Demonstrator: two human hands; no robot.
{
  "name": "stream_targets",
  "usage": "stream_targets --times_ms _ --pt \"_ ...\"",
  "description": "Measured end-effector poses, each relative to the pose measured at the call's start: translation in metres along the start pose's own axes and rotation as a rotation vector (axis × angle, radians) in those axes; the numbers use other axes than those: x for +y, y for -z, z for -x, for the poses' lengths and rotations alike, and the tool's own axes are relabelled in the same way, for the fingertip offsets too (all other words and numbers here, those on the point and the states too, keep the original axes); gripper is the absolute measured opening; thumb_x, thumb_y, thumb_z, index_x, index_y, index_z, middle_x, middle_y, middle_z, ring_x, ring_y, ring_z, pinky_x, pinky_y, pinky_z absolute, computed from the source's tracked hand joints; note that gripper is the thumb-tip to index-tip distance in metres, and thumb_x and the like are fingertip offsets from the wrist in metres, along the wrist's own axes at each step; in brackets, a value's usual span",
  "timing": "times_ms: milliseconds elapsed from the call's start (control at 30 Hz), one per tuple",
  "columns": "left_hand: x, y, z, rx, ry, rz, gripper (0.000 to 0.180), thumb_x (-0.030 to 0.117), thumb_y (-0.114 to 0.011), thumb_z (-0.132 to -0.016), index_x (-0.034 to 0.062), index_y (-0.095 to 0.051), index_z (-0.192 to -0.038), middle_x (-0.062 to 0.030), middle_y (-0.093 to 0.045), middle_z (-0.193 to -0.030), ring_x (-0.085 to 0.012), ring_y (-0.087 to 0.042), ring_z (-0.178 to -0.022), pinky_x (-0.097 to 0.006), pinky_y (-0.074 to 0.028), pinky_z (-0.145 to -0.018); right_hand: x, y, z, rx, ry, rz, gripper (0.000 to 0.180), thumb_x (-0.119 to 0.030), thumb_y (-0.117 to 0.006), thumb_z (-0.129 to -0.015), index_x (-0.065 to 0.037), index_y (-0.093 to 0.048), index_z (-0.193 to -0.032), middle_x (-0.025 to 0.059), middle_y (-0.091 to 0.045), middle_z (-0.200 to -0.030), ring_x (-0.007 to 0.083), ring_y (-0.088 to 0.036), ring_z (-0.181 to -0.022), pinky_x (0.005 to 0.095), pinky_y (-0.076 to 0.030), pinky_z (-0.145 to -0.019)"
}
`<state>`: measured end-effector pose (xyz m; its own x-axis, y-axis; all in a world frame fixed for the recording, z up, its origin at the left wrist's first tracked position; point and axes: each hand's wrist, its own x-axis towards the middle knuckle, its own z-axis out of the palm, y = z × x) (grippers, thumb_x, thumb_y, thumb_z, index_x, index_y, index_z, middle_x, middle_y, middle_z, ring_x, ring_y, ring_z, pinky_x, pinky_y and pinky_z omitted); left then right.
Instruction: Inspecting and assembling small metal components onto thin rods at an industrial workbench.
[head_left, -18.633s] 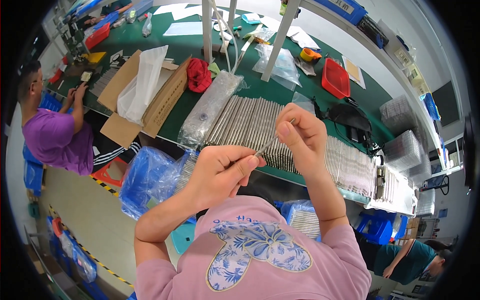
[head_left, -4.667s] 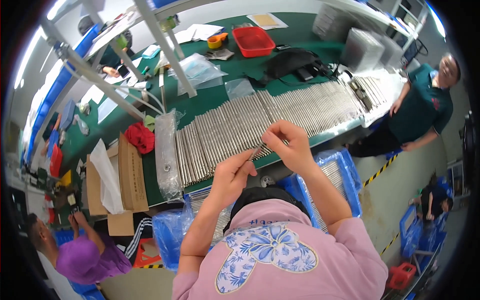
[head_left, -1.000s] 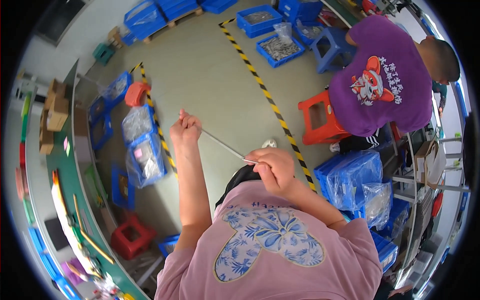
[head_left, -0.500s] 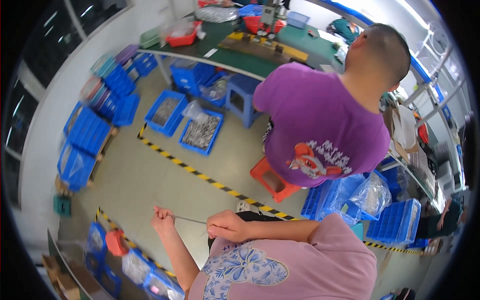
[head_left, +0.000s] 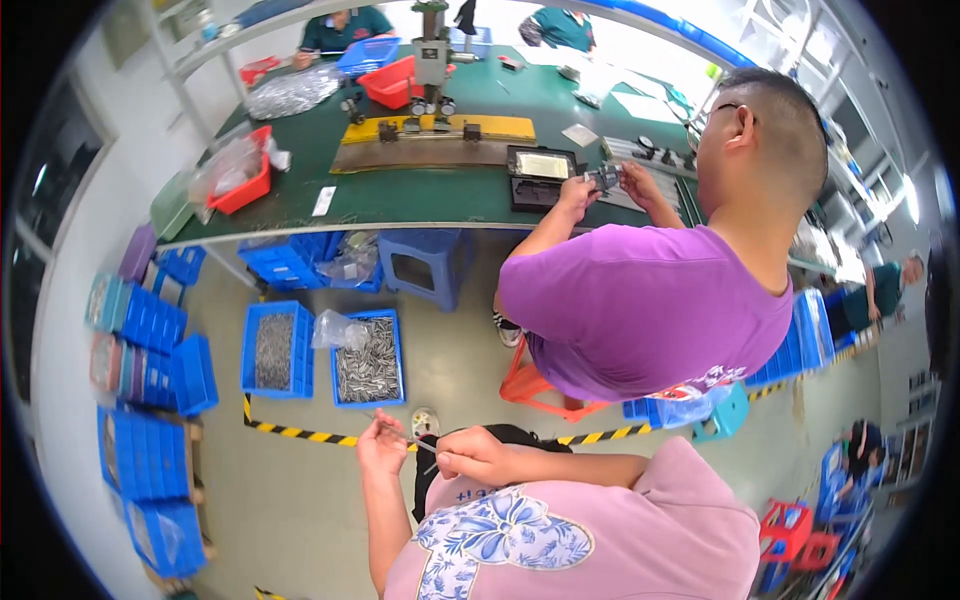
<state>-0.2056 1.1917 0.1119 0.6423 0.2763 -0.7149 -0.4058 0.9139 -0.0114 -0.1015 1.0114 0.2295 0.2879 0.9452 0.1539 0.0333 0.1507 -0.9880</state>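
My left hand [head_left: 382, 448] has its fingers pinched on a thin grey metal rod [head_left: 413, 438] that slopes down to the right. The rod's other end runs into my right hand [head_left: 474, 458], whose fingers are closed round it in front of my pink shirt. A second fine sliver, perhaps another thin piece, sticks out below the right hand; its kind is too small to tell. Nearest beyond the hands are a blue crate [head_left: 401, 372] full of small metal parts and, left of it, a similar blue crate [head_left: 247, 372] of parts.
A seated person in a purple shirt [head_left: 640, 300] handles a grey measuring tool [head_left: 604, 178] over a black case [head_left: 541, 195] on the green table [head_left: 440, 200]. Blue stool [head_left: 420, 262], orange stool [head_left: 530, 385], and stacked blue crates [head_left: 145, 455] on the left stand around.
The view has swung toward the table, so more of it and the other person's hands show. My hands have drawn closer together, both still on the rod.
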Motion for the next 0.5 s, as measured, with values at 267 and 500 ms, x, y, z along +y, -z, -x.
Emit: stream_targets --times_ms 267,500 --pt "0.049 -0.081 -0.078 0.091 0.000 -0.544 0.016 0.016 -0.038 -0.087 0.0105 -0.052 -0.093 -0.0046 -0.057 -0.080 -0.0196 -0.057 -0.072 -0.040 -0.050 -0.068 0.005 0.022 -0.044 0.342 -0.158 0.478 0.022 -0.020 -0.048 -0.081 -0.002 -0.051 -0.069 0.0135 -0.050 -0.061 0.0300 -0.052 -0.057 0.0361 -0.039 -0.051" --pt "0.019 -0.169 -0.123 -0.007 -0.093 -0.918 0.025 0.013 -0.041 -0.085 0.0070 -0.045 -0.109 -0.0076 -0.054 -0.085 -0.0225 -0.056 -0.075 -0.040 -0.049 -0.069 0.029 0.017 0.034 0.836 -0.569 0.385 0.024 -0.021 -0.048 -0.080 -0.001 -0.049 -0.066 0.0124 -0.056 -0.064 0.0282 -0.055 -0.059 0.0349 -0.042 -0.053"
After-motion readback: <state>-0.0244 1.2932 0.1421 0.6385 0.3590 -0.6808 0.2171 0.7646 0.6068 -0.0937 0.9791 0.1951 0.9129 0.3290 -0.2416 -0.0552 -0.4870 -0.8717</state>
